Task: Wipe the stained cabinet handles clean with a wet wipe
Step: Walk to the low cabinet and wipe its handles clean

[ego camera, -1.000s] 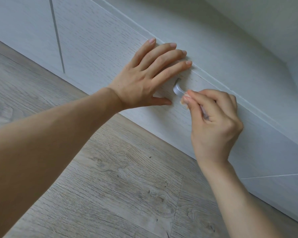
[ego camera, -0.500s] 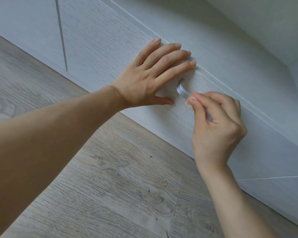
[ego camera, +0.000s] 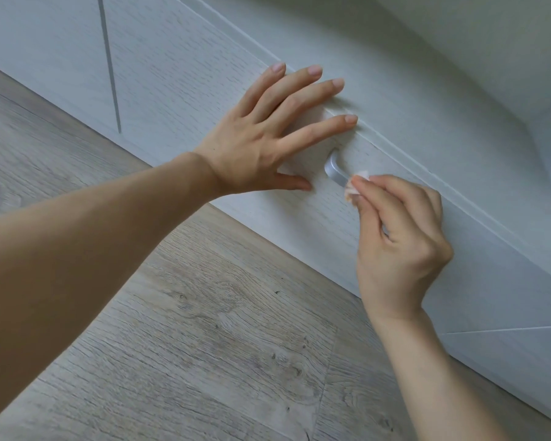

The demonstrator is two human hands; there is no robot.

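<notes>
A silver metal handle (ego camera: pixel 334 171) is fixed to the white wood-grain drawer front (ego camera: pixel 185 90). My left hand (ego camera: pixel 268 138) lies flat on the drawer front just left of the handle, fingers spread and straight. My right hand (ego camera: pixel 398 237) pinches a small folded wet wipe (ego camera: pixel 354 188) between thumb and forefinger and presses it on the handle's right part. The wipe looks slightly stained. The rest of the handle is hidden behind my right fingers.
A grey wood-plank floor (ego camera: pixel 204 345) runs along the cabinet base. A vertical gap (ego camera: pixel 109 62) separates two cabinet fronts at upper left. Another white panel (ego camera: pixel 522 361) sits at lower right, and a pale wall (ego camera: pixel 458 43) rises above.
My right hand has slid the wipe rightward along the handle, uncovering more of its left end. My left hand's fingers have spread wider on the drawer front.
</notes>
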